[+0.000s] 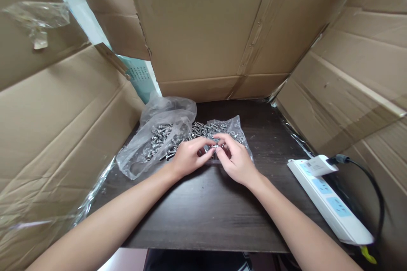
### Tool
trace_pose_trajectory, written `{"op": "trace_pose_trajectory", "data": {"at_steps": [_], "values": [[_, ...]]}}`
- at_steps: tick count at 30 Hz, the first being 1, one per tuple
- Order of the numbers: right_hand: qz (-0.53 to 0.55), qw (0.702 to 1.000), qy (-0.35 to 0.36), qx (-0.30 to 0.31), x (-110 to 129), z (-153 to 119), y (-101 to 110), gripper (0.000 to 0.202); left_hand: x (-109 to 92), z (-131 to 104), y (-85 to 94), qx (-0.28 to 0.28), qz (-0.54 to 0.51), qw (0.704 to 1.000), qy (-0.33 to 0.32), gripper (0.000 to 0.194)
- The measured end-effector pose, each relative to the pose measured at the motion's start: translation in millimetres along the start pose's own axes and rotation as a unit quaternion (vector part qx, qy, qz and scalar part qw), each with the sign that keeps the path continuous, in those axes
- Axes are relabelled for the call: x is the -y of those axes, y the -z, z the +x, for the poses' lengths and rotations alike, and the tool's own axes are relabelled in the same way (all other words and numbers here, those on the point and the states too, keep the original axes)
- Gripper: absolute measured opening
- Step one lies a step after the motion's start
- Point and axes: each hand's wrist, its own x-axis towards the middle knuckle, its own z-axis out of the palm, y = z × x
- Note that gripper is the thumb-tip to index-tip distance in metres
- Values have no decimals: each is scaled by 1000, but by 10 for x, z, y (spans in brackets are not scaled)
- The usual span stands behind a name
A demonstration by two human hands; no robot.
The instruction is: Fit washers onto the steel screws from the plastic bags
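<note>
A small silvery bolt (pixel 217 146) lies crosswise between my fingertips, just above the pile of metal parts. My left hand (pixel 193 153) pinches its left end with thumb and forefinger. From the other side, my right hand (pixel 235 159) is closed on it too. Whether a nut or washer sits on the bolt is too small to make out. Behind and to the left, many loose bolts (pixel 161 132) spill from a clear plastic bag (pixel 133 159). More bolts and flat washers (pixel 238 136) rest on a second clear bag (pixel 234 124), partly hidden by my hands.
Cardboard walls (pixel 210 25) enclose the dark wooden table (pixel 203 207) at the back and both sides. On the right lies a white power strip (pixel 330 203) with a plugged-in adapter (pixel 320 165) and a black cable (pixel 380 194).
</note>
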Motion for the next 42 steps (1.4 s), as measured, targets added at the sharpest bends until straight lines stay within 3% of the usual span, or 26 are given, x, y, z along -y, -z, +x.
{"op": "trace_pose_trajectory", "data": {"at_steps": [27,33,38,42], "values": [[-14,1000,-3,0,-56,3,-20,27,4,9,4,-3,-5,1000,-1,14],[-14,999,21,-31,-44,-4,-22,48,5,2,3,-10,-16,1000,-1,14],[5,1000,-8,-6,-35,0,-7,32,4,1,-2,-1,-18,1000,6,14],[-12,999,33,-29,-57,-1,-28,49,18,-3,-4,-5,-15,1000,12,14]]}}
